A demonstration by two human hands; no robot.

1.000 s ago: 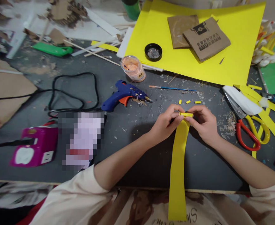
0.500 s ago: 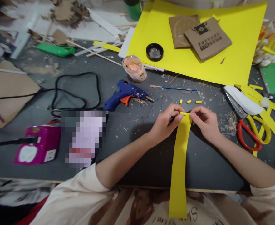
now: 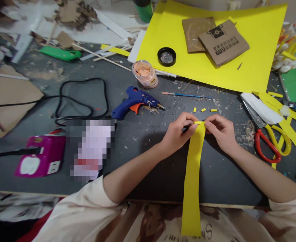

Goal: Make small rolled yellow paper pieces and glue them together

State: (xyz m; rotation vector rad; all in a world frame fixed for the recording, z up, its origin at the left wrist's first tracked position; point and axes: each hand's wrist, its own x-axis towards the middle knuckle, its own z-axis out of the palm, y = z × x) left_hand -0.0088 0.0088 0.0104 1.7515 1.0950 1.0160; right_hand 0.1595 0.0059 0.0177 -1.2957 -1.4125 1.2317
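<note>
A long yellow paper strip [image 3: 193, 174] runs from the table's middle over its near edge toward me. Its far end is rolled over, and both hands pinch that end. My left hand [image 3: 179, 132] grips the left corner with curled fingers. My right hand [image 3: 219, 131] grips the right corner the same way. Three small yellow paper rolls [image 3: 203, 109] lie on the dark table [image 3: 142, 141] just beyond my fingers.
A blue glue gun [image 3: 135, 101] lies left of my hands, its black cord [image 3: 82, 101] looping further left. Red-and-yellow scissors [image 3: 271, 141] lie at the right. A thin brush [image 3: 185, 95], a peach jar [image 3: 144, 74], a black lid [image 3: 166, 56], a large yellow sheet [image 3: 213, 70] and a magenta power strip [image 3: 38, 161] surround them.
The rolled end of the strip has become narrower between my fingers, and my hands have shifted slightly. Nothing else on the table has moved.
</note>
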